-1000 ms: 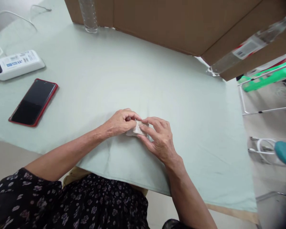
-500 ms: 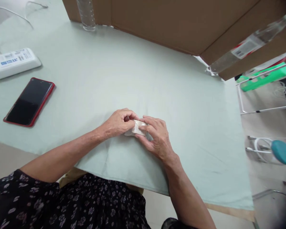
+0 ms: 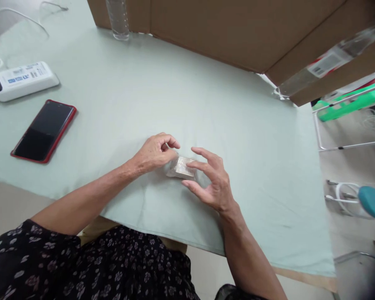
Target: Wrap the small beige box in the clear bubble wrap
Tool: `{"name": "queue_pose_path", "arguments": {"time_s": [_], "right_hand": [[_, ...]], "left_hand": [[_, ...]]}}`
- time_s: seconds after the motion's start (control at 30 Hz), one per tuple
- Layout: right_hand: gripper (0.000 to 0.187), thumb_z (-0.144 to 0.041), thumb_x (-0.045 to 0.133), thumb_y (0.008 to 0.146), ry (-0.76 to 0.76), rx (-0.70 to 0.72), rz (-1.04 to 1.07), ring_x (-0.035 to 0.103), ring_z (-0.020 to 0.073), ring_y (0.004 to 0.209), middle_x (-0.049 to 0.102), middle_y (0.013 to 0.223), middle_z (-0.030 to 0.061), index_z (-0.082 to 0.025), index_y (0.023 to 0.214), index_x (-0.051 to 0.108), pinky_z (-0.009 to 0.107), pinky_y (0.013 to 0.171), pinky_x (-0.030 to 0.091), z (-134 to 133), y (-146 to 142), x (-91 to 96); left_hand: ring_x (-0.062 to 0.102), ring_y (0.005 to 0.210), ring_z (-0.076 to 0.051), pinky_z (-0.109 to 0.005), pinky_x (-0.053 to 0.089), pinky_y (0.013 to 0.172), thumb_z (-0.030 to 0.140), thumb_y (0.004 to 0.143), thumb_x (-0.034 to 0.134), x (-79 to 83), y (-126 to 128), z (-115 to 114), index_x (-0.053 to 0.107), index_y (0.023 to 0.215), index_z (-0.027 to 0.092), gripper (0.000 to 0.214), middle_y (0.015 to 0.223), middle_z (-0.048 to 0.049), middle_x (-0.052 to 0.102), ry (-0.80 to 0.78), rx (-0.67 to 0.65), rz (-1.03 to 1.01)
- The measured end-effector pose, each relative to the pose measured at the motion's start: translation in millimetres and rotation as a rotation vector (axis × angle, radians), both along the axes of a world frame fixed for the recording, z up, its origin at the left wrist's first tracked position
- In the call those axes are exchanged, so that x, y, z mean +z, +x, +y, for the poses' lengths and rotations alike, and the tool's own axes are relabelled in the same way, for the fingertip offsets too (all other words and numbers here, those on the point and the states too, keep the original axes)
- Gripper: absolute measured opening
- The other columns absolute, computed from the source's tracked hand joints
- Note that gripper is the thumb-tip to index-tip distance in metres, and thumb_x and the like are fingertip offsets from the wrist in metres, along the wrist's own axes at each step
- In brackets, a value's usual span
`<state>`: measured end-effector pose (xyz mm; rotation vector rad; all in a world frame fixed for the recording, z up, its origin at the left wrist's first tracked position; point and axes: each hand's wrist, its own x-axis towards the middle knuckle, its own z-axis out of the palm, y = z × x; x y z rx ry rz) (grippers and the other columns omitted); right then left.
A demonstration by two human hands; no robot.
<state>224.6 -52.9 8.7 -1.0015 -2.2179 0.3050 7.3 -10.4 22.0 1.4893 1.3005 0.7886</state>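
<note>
A small clear plastic packet (image 3: 181,167) with something pale inside lies on the pale green tablecloth (image 3: 187,104) near the front edge. My left hand (image 3: 152,153) is curled, its thumb and fingertips pinching the packet's left end. My right hand (image 3: 210,179) rests at the packet's right side, fingers spread and slightly bent, the fingertips touching its edge. Both forearms reach in from the bottom over a dark flowered dress.
A red-cased phone (image 3: 44,130) lies face up at the left, with a white power strip (image 3: 22,80) behind it. A clear bottle (image 3: 118,18) stands before a large cardboard box (image 3: 225,29). A tilted bottle (image 3: 325,64), wire racks and a teal object (image 3: 373,202) sit at the right.
My right hand has lifted and spread its fingers, uncovering more of the packet. My left hand keeps its pinch on the left end.
</note>
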Motion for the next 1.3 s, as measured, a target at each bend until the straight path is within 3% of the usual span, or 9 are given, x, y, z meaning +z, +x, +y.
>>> {"name": "queue_pose_path", "arguments": {"time_s": [0.23, 0.4, 0.6, 0.73, 0.87, 1.1, 1.3], "right_hand": [[0.014, -0.027, 0.07, 0.089, 0.009, -0.126, 0.107, 0.065, 0.0296, 0.118, 0.066, 0.131, 0.0098, -0.026, 0.103, 0.069, 0.049, 0.099, 0.051, 1.2, 2.6, 4.1], [0.027, -0.032, 0.068, 0.09, -0.03, -0.081, 0.023, 0.06, 0.0321, 0.126, 0.06, 0.14, 0.0107, -0.028, 0.117, 0.067, 0.053, 0.101, 0.049, 2.3, 0.4, -1.5], [0.02, -0.031, 0.068, 0.089, -0.002, -0.019, -0.123, 0.058, 0.032, 0.128, 0.062, 0.139, 0.0106, -0.027, 0.109, 0.067, 0.053, 0.105, 0.044, 3.5, -4.3, -3.6], [0.022, -0.031, 0.069, 0.089, -0.053, -0.03, 0.016, 0.062, 0.0302, 0.124, 0.064, 0.135, 0.0126, -0.025, 0.11, 0.065, 0.049, 0.102, 0.048, 2.3, -0.1, 1.2], [0.014, -0.029, 0.067, 0.092, -0.024, -0.094, 0.083, 0.065, 0.0276, 0.118, 0.068, 0.128, 0.0105, -0.025, 0.106, 0.067, 0.046, 0.098, 0.05, 2.2, 4.2, 4.5], [0.014, -0.029, 0.064, 0.096, 0.066, -0.045, -0.112, 0.066, 0.0258, 0.115, 0.071, 0.127, 0.0086, -0.027, 0.109, 0.07, 0.045, 0.096, 0.048, 2.7, 2.3, 0.5], [0.01, -0.019, 0.062, 0.097, 0.219, -0.086, -0.113, 0.07, 0.023, 0.104, 0.075, 0.119, 0.0068, -0.025, 0.1, 0.068, 0.041, 0.09, 0.046, -0.5, -7.3, 0.3]], "left_hand": [[0.055, 0.072, -0.014, -0.029, 0.048, 0.071, 0.023, 0.067, 0.057, -0.3, -4.9, 3.4, 0.073, 0.087, 0.017, 0.026, 0.086, -0.0017, 0.066, 0.024, -0.012, 0.057], [0.056, 0.076, -0.015, -0.029, 0.049, 0.072, 0.024, 0.069, 0.056, -0.2, -8.4, 5.4, 0.075, 0.091, 0.018, 0.029, 0.095, -0.003, 0.069, 0.029, -0.054, 0.102], [0.056, 0.077, -0.017, -0.031, 0.048, 0.07, 0.027, 0.071, 0.057, -3.5, -9.2, 5.2, 0.075, 0.095, 0.018, 0.031, 0.1, -0.0047, 0.069, 0.062, -0.118, 0.179], [0.061, 0.098, -0.024, -0.036, 0.052, 0.085, 0.033, 0.075, 0.06, 0.1, -12.2, 3.6, 0.072, 0.111, 0.019, 0.04, 0.114, -0.0076, 0.07, 0.063, -0.229, 0.233], [0.055, 0.121, -0.03, -0.043, 0.048, 0.101, 0.042, 0.077, 0.065, 2.6, -15.2, 2.2, 0.06, 0.134, 0.019, 0.061, 0.127, -0.0103, 0.066, 0.105, -0.389, 0.265], [0.057, 0.114, -0.028, -0.043, 0.047, 0.099, 0.043, 0.076, 0.071, 0.7, -10.3, -1.6, 0.054, 0.141, 0.021, 0.071, 0.123, -0.0113, 0.065, 0.123, -0.503, 0.214], [0.059, 0.108, -0.024, -0.04, 0.048, 0.098, 0.035, 0.078, 0.069, -1.1, -5.2, -7.3, 0.048, 0.144, 0.019, 0.071, 0.121, -0.0106, 0.063, 0.165, -0.491, 0.166]]}}
